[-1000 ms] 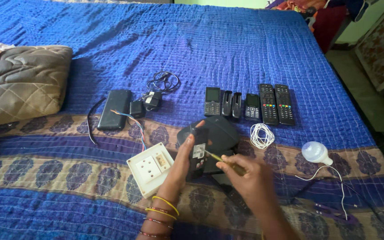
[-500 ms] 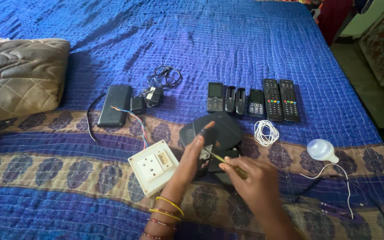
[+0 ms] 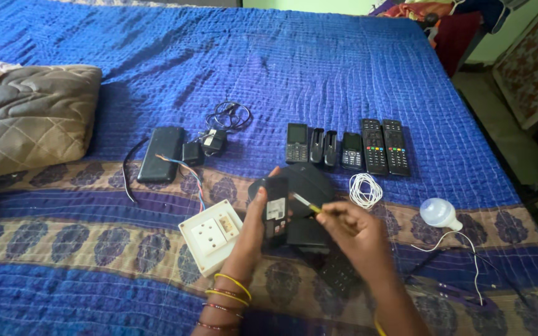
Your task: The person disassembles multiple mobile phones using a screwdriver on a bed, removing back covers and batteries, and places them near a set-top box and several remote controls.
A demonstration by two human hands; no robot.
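Observation:
My left hand (image 3: 251, 229) holds a small black device (image 3: 276, 210) upright, its back with a pale label facing me. My right hand (image 3: 353, 231) grips a thin yellow-handled tool (image 3: 306, 203) whose tip points at the device. Both hands hover over a blue patterned bedspread (image 3: 319, 74). A round black object (image 3: 309, 182) lies just behind the hands. A white socket board (image 3: 212, 236) rests beside my left wrist. Bangles circle my left wrist.
A row of black phones (image 3: 296, 142) and remotes (image 3: 385, 146) lies beyond the hands. A white wire coil (image 3: 365, 190), a white bulb (image 3: 438, 213), a black power bank (image 3: 161, 154), chargers (image 3: 212, 144) and a brown cushion (image 3: 29, 118) are spread around. A dark remote (image 3: 337, 274) lies under my right forearm.
The view has shifted slightly. My hands stay together over the black device, with the tool tip still near it.

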